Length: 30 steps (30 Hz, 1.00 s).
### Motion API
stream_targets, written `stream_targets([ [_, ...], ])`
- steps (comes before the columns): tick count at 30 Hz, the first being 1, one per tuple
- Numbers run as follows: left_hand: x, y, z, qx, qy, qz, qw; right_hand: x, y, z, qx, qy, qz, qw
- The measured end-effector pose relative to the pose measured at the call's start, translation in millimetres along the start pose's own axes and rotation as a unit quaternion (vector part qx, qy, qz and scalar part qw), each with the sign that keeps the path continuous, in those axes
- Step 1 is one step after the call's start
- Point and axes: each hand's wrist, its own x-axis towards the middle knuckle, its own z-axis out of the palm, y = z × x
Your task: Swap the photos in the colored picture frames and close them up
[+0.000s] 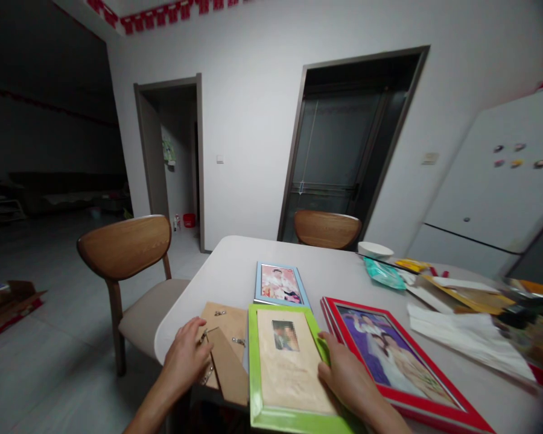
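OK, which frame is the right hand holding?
The green frame: the right hand grips its edge. The blue frame lies beyond, the red frame to the right.

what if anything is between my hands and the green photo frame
The brown backing board, held in the left hand, lies between that hand and the green photo frame. Nothing visible separates the right hand from the frame, which it touches.

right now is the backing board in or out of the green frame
Out: the backing board is beside the green frame, metal clips showing.
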Motion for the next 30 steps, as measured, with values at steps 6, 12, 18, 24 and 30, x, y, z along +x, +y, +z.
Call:
stream_targets([
  [6, -44, 64, 41, 0.003, -0.209, 0.094, 0.973, -7, -25, -23, 0.342, -0.057, 0.086, 0.934],
  [12, -45, 100, 57, 0.006, -0.213, 0.161, 0.964, -23, -58, -42, 0.471, -0.058, 0.091, 0.875],
  [18, -41, 108, 63, 0.008, -0.155, 0.237, 0.959, -24, -64, -50, 0.513, -0.030, 0.069, 0.855],
  [24, -38, 83, 60, 0.109, -0.176, 0.126, 0.970, -19, -53, -42, 0.510, -0.063, 0.089, 0.853],
  [30, -29, 60, 52, 0.194, -0.198, 0.065, 0.959, -18, -36, -25, 0.494, -0.085, 0.114, 0.858],
])
